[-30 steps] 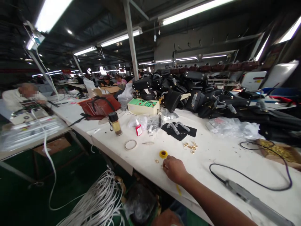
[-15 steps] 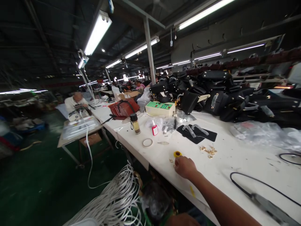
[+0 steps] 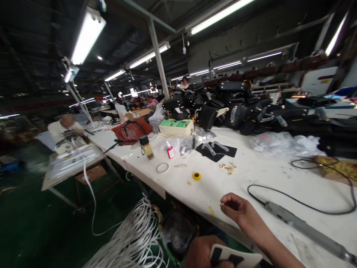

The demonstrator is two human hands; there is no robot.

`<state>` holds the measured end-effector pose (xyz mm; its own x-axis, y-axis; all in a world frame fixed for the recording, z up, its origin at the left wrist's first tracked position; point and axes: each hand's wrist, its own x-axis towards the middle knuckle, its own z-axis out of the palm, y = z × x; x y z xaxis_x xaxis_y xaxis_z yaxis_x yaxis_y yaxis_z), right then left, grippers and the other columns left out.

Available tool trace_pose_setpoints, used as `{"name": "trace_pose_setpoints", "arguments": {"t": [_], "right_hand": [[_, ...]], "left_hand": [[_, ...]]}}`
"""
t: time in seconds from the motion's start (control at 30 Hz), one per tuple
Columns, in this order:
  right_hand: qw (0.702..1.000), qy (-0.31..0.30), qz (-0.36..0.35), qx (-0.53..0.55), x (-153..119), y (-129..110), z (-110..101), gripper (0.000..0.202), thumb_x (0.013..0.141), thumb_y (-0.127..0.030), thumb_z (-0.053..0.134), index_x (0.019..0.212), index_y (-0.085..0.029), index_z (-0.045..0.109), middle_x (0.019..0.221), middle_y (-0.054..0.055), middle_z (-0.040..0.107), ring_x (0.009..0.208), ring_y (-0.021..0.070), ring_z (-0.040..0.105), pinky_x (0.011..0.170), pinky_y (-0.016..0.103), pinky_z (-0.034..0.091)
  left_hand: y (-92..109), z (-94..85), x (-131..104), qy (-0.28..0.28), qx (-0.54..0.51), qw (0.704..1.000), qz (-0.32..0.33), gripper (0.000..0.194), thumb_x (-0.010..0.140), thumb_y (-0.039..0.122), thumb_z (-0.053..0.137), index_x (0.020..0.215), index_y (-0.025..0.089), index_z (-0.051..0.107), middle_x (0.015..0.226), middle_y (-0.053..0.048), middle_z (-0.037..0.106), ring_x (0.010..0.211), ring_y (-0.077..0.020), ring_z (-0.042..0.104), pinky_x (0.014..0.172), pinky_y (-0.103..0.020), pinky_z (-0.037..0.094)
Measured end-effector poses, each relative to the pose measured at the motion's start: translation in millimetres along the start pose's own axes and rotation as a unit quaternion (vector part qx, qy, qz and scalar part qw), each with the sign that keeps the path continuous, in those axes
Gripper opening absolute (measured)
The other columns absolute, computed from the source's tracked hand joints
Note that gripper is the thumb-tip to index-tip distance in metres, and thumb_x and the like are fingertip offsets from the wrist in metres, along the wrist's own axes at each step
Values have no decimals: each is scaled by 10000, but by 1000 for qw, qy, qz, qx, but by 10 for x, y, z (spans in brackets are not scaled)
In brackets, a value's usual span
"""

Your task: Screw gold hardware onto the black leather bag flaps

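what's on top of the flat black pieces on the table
Two curved plastic-wrapped strips lie on the flat black pieces; the parts directly beneath them are covered.

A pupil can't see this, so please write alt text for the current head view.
A person's right hand pinches a tiny shiny piece at a white worktable; the left hand holds a pale flat piece with dark marks. A round yellow item, gold fittings and a grey corded tool lie there, with black bags heaped behind.

"What's that tiny bit (image 3: 222, 204) in the right hand (image 3: 237, 209)?"

"Too small to tell. The left hand (image 3: 201, 250) is cut off at the bottom edge, its pale piece (image 3: 242, 254) too."
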<state>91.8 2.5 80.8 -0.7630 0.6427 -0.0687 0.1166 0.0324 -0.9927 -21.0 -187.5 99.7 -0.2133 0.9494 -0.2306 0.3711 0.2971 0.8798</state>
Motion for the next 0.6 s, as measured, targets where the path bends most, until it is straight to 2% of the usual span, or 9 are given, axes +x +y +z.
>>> {"name": "trace_pose_setpoints", "arguments": {"t": [0.07, 0.17, 0.2, 0.3, 0.43, 0.6], "right_hand": [[997, 20, 39, 67, -273, 5, -111, 376, 849, -569, 744, 981, -224, 676, 732, -19, 605, 617, 152, 481, 600, 308, 352], [987, 55, 71, 131, -663, -76, -242, 448, 770, -578, 844, 962, -191, 724, 794, 13, 674, 692, 163, 556, 653, 307, 422], [985, 62, 75, 144, -781, -116, -280, 455, 746, -570, 872, 940, -180, 739, 832, 29, 700, 737, 171, 587, 688, 309, 449], [978, 89, 85, 171, -1079, -214, -372, 447, 707, -543, 922, 907, -171, 778, 904, 49, 745, 814, 180, 636, 780, 316, 498], [973, 81, 111, 186, -1373, -243, -428, 411, 741, -529, 915, 937, -183, 808, 919, 49, 763, 834, 184, 663, 801, 321, 527], [978, 36, 128, 161, -1567, -205, -466, 424, 803, -564, 863, 988, -185, 818, 936, 66, 766, 831, 192, 668, 737, 306, 540]], "left_hand": [[39, 51, 113, 8, 23, 998, 57, 100, 842, 275, 779, 926, 227, 806, 878, -20, 788, 835, -225, 742, 751, -303, 584], [151, 126, 219, 39, 71, 977, 196, 148, 850, 132, 740, 938, 221, 819, 934, -29, 815, 897, -195, 759, 856, -288, 587], [190, 145, 245, 43, 82, 965, 243, 152, 881, 128, 735, 954, 230, 821, 963, -29, 824, 929, -185, 766, 894, -286, 589], [273, 190, 315, 79, 131, 910, 386, 114, 912, 176, 769, 1011, 217, 808, 1004, -56, 823, 895, -169, 775, 844, -278, 614], [331, 243, 308, 104, 193, 861, 458, 134, 905, 169, 773, 1030, 212, 791, 995, -58, 810, 847, -159, 763, 794, -288, 614], [390, 303, 191, 116, 228, 835, 486, 142, 924, 128, 707, 1014, 222, 763, 941, -23, 795, 822, -138, 741, 784, -284, 589]]}}
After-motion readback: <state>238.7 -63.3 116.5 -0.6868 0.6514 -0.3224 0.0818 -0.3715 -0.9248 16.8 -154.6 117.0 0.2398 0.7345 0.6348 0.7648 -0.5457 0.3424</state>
